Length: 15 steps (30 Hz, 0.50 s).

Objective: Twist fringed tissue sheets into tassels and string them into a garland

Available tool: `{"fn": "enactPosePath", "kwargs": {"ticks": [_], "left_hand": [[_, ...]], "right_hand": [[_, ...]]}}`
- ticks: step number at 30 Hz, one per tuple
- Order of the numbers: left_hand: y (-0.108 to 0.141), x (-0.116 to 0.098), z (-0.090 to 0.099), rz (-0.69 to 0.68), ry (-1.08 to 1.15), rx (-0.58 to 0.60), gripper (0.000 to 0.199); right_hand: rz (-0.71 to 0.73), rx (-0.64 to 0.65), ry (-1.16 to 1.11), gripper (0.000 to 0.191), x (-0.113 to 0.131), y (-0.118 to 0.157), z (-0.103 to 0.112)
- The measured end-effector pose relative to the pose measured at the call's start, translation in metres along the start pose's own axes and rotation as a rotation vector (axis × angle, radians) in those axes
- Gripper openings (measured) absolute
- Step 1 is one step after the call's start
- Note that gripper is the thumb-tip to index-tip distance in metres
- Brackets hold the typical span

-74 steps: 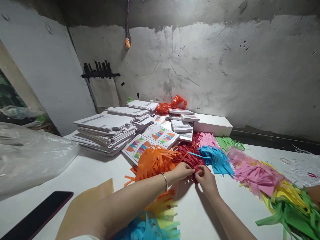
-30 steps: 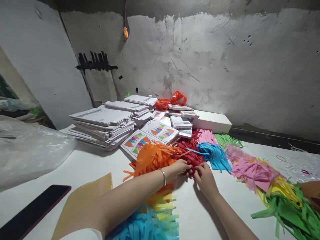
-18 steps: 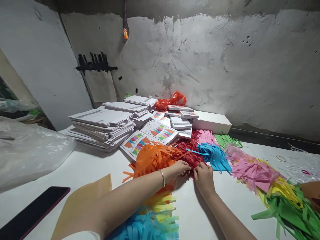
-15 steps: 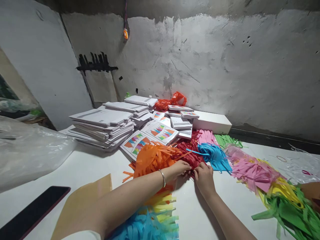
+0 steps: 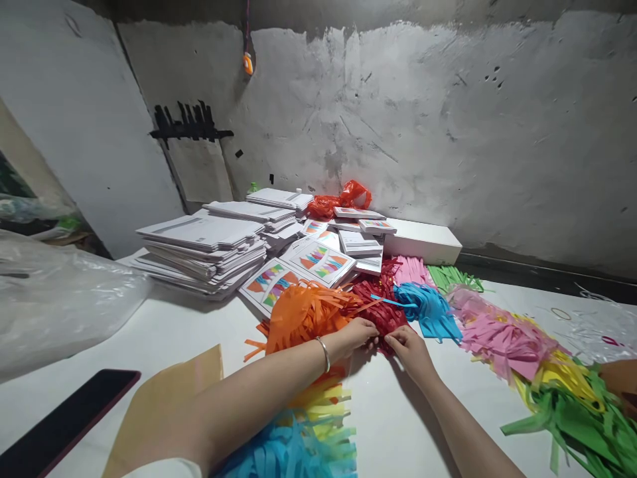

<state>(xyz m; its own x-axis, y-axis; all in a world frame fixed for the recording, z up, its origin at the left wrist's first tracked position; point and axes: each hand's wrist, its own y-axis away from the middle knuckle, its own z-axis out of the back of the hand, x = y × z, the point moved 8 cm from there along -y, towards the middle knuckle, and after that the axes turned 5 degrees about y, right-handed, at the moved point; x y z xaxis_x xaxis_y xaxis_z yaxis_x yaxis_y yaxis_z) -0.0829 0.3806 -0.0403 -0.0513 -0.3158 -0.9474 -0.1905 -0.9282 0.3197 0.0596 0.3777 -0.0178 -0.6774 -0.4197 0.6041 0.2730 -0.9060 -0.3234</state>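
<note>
Dark red fringed tissue paper point(image 5: 383, 313) lies at the middle of the white table. My left hand point(image 5: 362, 332), with a bangle on its wrist, pinches the near edge of that red paper. Close on its right, my right hand point(image 5: 405, 344) has thumb and forefinger together at the same edge. Orange fringe point(image 5: 298, 318) lies beyond and left of my left forearm, with yellow and blue fringe point(image 5: 279, 448) partly under the arm. Blue fringe point(image 5: 428, 312) sits right of the red. The fingertips hide what exactly they pinch.
Stacks of white printed sheets point(image 5: 204, 232) stand at the back left, near a white box point(image 5: 423, 240). A phone point(image 5: 64, 425) and brown card point(image 5: 169, 398) lie front left. Pink fringe point(image 5: 502, 342) and green fringe point(image 5: 582, 418) run along the right, near part of another person's hand point(image 5: 622, 382).
My right hand has turned slightly, its fingers less bunched and its forearm a little further right. My left hand stays nearly where it was.
</note>
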Motion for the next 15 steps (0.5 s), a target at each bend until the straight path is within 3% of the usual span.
{"fn": "enactPosePath", "kwargs": {"ticks": [6,15], "left_hand": [[0.0018,0.0057,-0.0028,0.084,-0.051,0.045,0.033],[0.0034,0.0051,-0.0036,0.089,-0.081,0.065,0.032]], "right_hand": [[-0.028,0.019,-0.063,0.022,-0.0091,-0.0020,-0.0045],[-0.042,0.012,-0.085,0.022,-0.0101,-0.0007,-0.0057]]}}
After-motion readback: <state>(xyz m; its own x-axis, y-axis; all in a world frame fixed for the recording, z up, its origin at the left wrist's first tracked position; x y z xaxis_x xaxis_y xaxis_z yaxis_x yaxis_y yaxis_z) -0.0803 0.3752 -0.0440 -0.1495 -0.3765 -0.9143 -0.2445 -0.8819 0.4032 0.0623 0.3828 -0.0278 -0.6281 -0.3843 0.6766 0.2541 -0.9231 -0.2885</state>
